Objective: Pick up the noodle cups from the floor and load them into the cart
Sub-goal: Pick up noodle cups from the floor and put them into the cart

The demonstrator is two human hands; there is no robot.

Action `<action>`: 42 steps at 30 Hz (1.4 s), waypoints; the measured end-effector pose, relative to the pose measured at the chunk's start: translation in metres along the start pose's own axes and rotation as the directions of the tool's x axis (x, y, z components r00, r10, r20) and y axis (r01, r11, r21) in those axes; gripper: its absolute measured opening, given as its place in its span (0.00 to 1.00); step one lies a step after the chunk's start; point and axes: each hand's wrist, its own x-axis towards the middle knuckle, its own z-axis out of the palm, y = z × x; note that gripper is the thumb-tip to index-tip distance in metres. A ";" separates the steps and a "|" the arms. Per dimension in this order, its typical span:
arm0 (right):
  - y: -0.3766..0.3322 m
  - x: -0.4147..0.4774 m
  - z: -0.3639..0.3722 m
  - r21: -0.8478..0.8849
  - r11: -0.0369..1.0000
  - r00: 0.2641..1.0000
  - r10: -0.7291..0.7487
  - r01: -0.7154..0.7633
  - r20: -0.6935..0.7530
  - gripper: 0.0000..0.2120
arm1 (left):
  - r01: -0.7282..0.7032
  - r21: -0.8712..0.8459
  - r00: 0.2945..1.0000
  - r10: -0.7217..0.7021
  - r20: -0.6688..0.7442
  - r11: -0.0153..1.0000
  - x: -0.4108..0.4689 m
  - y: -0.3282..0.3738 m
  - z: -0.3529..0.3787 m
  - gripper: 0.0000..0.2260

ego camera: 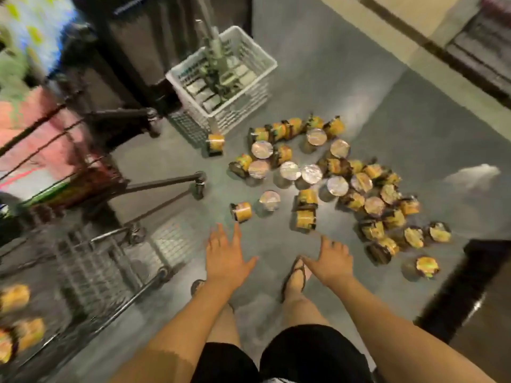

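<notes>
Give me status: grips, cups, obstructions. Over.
Left grip and right grip open, empty. Noodle cups mostly on floor, few in cart. Nearest cup just ahead of left grip, nothing between.

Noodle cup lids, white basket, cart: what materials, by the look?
Noodle cup lids: likely foil, silvery and shiny with glare. White basket: probably moulded plastic, with matte lattice walls. Cart: metal wire, a thin grey grid with glints. It is blurred, so the coating is unclear.

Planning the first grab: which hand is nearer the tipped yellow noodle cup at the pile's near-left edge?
Left; left hand just below the noodle cup, right hand farther, lower right.
</notes>
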 end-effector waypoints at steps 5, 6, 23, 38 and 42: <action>0.130 0.011 -0.024 0.134 0.976 0.985 0.173 -0.171 -0.010 0.39 | -0.186 0.146 0.982 0.180 0.050 0.972 0.016 0.128 0.007 0.42; 0.154 0.011 -0.027 0.154 0.965 0.976 0.217 -0.214 -0.003 0.40 | -0.221 0.164 0.975 0.215 0.055 0.961 0.019 0.153 0.006 0.41; 0.277 0.042 -0.039 0.423 0.737 0.838 0.532 -0.528 0.121 0.42 | -0.522 0.385 0.850 0.504 0.155 0.761 0.107 0.316 -0.012 0.44; 0.341 0.133 -0.087 0.424 0.762 0.871 0.448 -0.489 0.200 0.44 | -0.407 0.371 0.913 0.370 0.169 0.835 0.184 0.425 -0.021 0.45; 0.375 0.189 -0.107 0.356 0.841 0.914 0.367 -0.406 0.176 0.45 | -0.278 0.295 0.959 0.247 0.139 0.914 0.213 0.459 -0.007 0.46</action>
